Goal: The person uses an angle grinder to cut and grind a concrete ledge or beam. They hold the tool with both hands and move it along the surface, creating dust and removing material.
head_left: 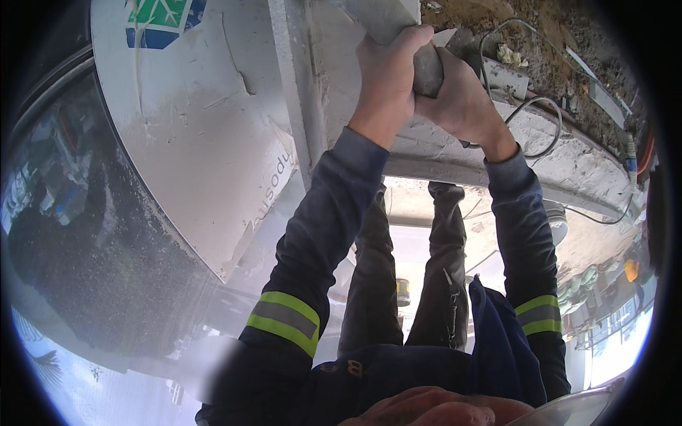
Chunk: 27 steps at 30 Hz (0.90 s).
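Observation:
Both hands are wrapped around a thick grey, dust-coated tool with a rounded end (428, 73), held out at the top of the view. My left hand (383, 82) grips its left side, thumb along the top. My right hand (463, 96) closes around the right side, touching the left at the heel. Part of the tool (383, 20) reaches up and left past my fingers, and its working end is cut off by the frame, so I cannot make out its kind. A pale dusty ledge (444, 153) lies below my wrists.
A grey upright edge (288, 78) and a white scuffed panel (192, 128) stand at left, beside a dark glossy curved surface (92, 206). A thin cable (550, 103) loops right of my hands over debris-strewn ground (604, 42). A small tin (403, 292) stands between my legs.

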Available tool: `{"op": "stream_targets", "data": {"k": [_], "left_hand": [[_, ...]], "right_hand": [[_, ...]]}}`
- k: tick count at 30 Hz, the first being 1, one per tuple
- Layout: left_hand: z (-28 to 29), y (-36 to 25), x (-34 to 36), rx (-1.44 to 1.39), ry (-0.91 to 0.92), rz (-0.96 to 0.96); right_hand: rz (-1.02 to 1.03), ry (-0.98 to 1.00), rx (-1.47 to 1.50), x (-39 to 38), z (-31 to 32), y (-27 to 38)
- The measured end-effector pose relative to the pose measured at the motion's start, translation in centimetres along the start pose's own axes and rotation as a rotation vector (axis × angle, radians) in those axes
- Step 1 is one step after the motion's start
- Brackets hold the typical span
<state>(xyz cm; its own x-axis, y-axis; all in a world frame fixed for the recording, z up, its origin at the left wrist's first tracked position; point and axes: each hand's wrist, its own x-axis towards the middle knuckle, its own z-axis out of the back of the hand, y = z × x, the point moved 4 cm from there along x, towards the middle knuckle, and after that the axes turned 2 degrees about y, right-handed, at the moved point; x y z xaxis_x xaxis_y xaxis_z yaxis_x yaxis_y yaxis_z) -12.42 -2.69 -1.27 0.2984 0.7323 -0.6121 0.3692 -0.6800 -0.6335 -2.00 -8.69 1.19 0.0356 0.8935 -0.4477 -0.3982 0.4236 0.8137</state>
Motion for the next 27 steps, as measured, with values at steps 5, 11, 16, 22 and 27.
{"op": "stream_targets", "data": {"k": [5,11,16,22,27], "left_hand": [[-0.6,-0.3,1.1,-0.025,0.005,0.041],[-0.4,-0.8,2.9,0.039,0.017,-0.009],[-0.9,-1.6,4.3,0.006,0.121,-0.056],[-0.8,-1.9,5.6,0.027,0.026,0.001],[-0.7,-0.2,3.6,-0.005,0.068,0.034]], "right_hand": [[0.079,-0.044,-0.010,1.2,0.4,0.0],[0.051,0.008,0.017,2.3,0.9,0.8],[0.056,0.029,0.051,3.9,1.4,0.4],[-0.117,0.063,0.197,3.4,3.1,4.8],[0.098,-0.052,-0.029,2.5,1.1,-0.6]]}}
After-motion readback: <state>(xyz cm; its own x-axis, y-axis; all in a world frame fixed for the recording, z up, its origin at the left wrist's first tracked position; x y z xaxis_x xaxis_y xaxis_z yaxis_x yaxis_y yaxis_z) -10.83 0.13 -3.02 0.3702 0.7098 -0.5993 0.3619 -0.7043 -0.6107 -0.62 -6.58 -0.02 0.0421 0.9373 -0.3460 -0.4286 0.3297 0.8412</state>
